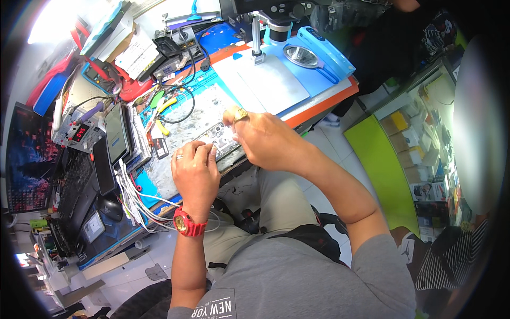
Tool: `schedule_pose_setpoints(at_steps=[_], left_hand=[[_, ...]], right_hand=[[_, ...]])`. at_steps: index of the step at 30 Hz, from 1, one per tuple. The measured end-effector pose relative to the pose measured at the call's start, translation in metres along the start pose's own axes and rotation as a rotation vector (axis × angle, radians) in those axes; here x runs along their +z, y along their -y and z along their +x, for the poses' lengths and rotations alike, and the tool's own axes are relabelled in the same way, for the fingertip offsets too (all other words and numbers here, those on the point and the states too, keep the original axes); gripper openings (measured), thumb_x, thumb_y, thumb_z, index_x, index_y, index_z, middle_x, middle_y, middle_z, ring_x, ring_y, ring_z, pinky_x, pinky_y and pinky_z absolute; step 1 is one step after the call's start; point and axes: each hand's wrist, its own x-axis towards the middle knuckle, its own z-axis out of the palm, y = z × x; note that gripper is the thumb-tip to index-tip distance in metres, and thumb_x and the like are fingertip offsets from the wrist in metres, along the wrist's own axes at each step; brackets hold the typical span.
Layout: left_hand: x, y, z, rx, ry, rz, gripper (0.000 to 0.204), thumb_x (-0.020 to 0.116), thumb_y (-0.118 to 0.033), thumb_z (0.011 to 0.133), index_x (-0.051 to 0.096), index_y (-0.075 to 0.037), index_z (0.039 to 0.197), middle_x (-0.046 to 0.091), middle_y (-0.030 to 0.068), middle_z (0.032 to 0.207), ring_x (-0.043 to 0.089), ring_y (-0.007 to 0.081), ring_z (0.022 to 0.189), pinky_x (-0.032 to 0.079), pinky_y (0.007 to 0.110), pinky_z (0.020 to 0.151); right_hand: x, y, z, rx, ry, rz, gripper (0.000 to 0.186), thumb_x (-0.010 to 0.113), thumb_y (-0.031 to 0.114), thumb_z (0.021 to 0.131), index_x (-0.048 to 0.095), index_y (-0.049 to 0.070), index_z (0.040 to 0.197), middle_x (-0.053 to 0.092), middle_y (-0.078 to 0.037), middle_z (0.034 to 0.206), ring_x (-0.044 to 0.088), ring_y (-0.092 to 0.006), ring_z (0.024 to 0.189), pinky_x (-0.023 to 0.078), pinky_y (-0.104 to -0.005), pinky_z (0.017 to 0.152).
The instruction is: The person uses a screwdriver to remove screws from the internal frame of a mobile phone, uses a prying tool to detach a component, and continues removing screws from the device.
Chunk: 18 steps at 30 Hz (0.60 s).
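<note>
A bare circuit board [222,137] with dark and silvery parts, in what looks like an opened phone, lies near the front edge of the grey-stained work mat [183,141]. My left hand [195,167], with a ring and a red watch, is closed with its fingertips at the board's left end. Over the board's right end, my right hand [260,138], wearing a gold-coloured ring, has its fingers curled into a pinch. Whatever it holds is hidden behind the fingers. Yellow-handled pliers [166,106] and a small black-and-red item [160,148] lie left of the board.
White cables [133,194] hang over the table's front edge. Farther left are phones [118,133], a power supply [79,133], a mouse [109,208] and a monitor [32,159]. A microscope stand [257,40] and a round magnifier [302,56] stand at the back right.
</note>
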Motion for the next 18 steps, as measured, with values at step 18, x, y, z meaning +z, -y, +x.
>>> schedule_pose_setpoints(at_steps=[18], left_hand=[[-0.008, 0.001, -0.007, 0.024, 0.052, -0.015, 0.035, 0.085, -0.03, 0.085, 0.073, -0.004, 0.104, 0.067, 0.0104, 0.112, 0.065, 0.0327, 0.107, 0.048, 0.048, 0.096]], right_hand=[[0.004, 0.002, -0.002, 0.215, -0.069, -0.12, 0.029, 0.076, 0.003, 0.088, 0.058, -0.001, 0.111, 0.071, -0.018, 0.096, 0.076, -0.0336, 0.085, 0.059, -0.0428, 0.072]])
